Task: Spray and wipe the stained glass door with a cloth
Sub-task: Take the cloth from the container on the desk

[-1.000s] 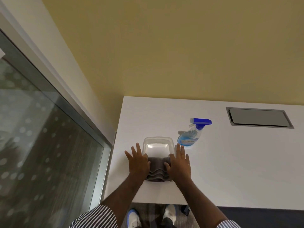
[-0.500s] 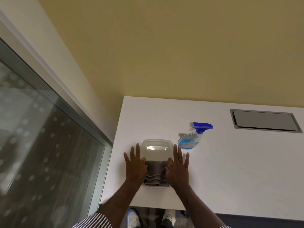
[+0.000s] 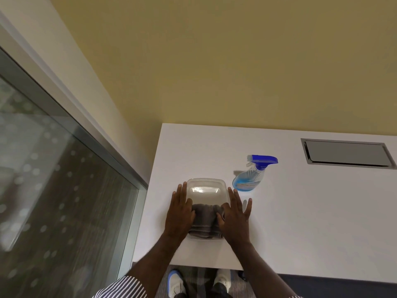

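Observation:
A clear plastic tub (image 3: pixel 206 186) stands near the front left corner of the white table (image 3: pixel 311 222). A folded grey cloth (image 3: pixel 205 220) lies in its near half. My left hand (image 3: pixel 179 214) rests flat against the tub's left side, fingers straight. My right hand (image 3: pixel 236 214) lies flat on the tub's right side, its thumb touching the cloth. A spray bottle (image 3: pixel 250 179) with blue liquid and a blue trigger head lies on its side just right of the tub. The glass door (image 3: pixel 53 201) with pale dots fills the left of the view.
A metal-framed grey cable hatch (image 3: pixel 345 153) is set into the table at the back right. A yellow wall (image 3: pixel 214 61) rises behind the table. The door's metal frame (image 3: pixel 103 143) runs close to the table's left edge. My shoes (image 3: pixel 176 282) show below the front edge.
Both hands stay at the tub's sides with little movement. The view has tilted slightly, so the table sits a bit lower and further right in the picture.

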`<state>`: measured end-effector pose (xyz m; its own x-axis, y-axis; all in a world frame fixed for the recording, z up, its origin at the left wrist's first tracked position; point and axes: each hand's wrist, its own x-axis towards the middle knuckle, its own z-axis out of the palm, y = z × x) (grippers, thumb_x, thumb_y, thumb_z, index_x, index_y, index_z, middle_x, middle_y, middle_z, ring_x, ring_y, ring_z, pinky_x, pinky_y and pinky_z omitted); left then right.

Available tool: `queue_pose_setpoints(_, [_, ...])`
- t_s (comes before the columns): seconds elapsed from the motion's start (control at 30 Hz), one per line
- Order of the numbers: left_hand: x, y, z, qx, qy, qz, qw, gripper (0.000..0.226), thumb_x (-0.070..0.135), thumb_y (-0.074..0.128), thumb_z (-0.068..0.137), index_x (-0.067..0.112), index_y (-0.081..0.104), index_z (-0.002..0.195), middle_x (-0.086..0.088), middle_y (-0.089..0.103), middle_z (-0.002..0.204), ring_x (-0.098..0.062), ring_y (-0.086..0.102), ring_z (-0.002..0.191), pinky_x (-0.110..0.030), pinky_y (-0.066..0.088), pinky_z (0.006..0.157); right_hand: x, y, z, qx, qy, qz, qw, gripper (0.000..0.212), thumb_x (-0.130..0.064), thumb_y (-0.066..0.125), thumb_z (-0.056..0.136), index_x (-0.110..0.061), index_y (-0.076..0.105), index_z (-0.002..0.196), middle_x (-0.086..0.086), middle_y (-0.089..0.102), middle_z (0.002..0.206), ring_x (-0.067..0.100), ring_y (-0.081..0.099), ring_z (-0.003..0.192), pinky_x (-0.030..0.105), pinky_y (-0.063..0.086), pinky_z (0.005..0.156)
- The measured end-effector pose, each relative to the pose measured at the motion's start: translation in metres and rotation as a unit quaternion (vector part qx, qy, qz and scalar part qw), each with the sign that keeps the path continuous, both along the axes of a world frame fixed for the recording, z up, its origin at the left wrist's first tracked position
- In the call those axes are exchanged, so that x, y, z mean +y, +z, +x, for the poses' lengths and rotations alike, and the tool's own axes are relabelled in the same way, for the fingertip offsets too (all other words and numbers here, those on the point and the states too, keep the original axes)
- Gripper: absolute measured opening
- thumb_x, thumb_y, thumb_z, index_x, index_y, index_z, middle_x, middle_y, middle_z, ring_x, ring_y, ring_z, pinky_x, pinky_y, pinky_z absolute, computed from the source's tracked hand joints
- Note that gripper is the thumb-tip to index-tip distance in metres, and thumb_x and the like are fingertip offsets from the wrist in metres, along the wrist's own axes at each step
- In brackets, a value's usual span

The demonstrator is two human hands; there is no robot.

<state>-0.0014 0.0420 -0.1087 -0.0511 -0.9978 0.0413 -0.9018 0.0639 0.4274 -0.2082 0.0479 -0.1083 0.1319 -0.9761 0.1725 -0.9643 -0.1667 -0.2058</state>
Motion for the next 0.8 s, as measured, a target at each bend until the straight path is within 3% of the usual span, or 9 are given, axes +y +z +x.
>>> queue_pose_setpoints(0.07, [0.001,0.008,-0.003,-0.005,-0.008,-0.016,1.0,0.077,0.022,0.08,0.083,0.011,0.037,0.145,-0.018,0.043,0.157,-0.04,0.041,0.145,-0.053,0.036,0.115,0.0,0.0,0.0,-0.001,-0.007,-0.002,1.0,0.031,-0.038,0.087,0.078,-0.021,0.071,0.099,0.012,0.052,0.155,0.037,0.041,0.148,0.063,0.001,0.123])
queue_pose_setpoints(0.17, [0.0,0.012,-0.001,-0.002,-0.015,-0.033,0.999,0.077,0.022,0.083,0.079,0.011,0.04,0.141,-0.02,0.05,0.15,-0.042,0.049,0.138,-0.055,0.033,0.114,0.002,0.005,0.0,-0.008,-0.008,-0.01,1.0,0.032,-0.034,0.089,0.077,-0.02,0.071,0.099,0.013,0.052,0.154,0.034,0.034,0.149,0.072,0.015,0.119])
queue_pose_setpoints(0.33, [0.0,-0.002,0.007,-0.099,-0.048,-0.099,0.989,0.028,0.031,0.067,0.084,0.014,0.06,0.106,-0.018,0.055,0.146,-0.04,0.042,0.142,-0.06,0.014,0.126,0.008,0.016,0.0,-0.052,-0.043,-0.005,0.998,0.034,-0.029,0.094,0.072,-0.016,0.075,0.098,0.014,0.059,0.148,0.04,0.051,0.14,0.073,0.029,0.112])
queue_pose_setpoints(0.43, [-0.001,0.008,0.006,-0.119,-0.04,-0.092,0.988,0.017,0.031,0.069,0.084,0.015,0.065,0.088,-0.018,0.063,0.138,-0.042,0.053,0.136,-0.068,0.032,0.115,0.009,0.022,0.002,-0.083,-0.059,-0.006,0.995,0.026,-0.028,0.094,0.072,-0.018,0.076,0.088,0.013,0.061,0.145,0.041,0.054,0.137,0.069,0.026,0.114])
queue_pose_setpoints(0.53, [0.0,0.027,0.003,-0.164,-0.058,-0.085,0.981,0.022,0.026,0.083,0.074,0.011,0.067,0.073,-0.021,0.07,0.127,-0.045,0.062,0.125,-0.07,0.042,0.103,0.011,0.021,0.001,-0.131,-0.062,-0.001,0.989,0.02,-0.026,0.091,0.077,-0.022,0.071,0.079,0.012,0.058,0.148,0.04,0.049,0.142,0.068,0.023,0.118])
queue_pose_setpoints(0.7, [0.003,0.028,0.01,-0.231,-0.095,-0.033,0.968,0.034,0.037,0.086,0.076,0.007,0.07,0.081,-0.022,0.068,0.129,-0.047,0.057,0.129,-0.07,0.047,0.101,0.014,0.017,-0.006,-0.173,-0.029,0.008,0.984,0.01,-0.03,0.08,0.089,-0.023,0.073,0.089,0.008,0.051,0.156,0.036,0.038,0.15,0.066,0.025,0.122])
queue_pose_setpoints(0.8, [0.005,0.024,0.015,-0.227,-0.101,-0.056,0.967,0.035,0.04,0.079,0.084,0.006,0.071,0.087,-0.023,0.067,0.13,-0.046,0.053,0.133,-0.07,0.046,0.103,0.018,0.022,-0.008,-0.214,-0.037,0.039,0.975,0.014,-0.038,0.069,0.097,-0.025,0.073,0.1,0.004,0.043,0.161,0.031,0.028,0.155,0.058,0.016,0.125])
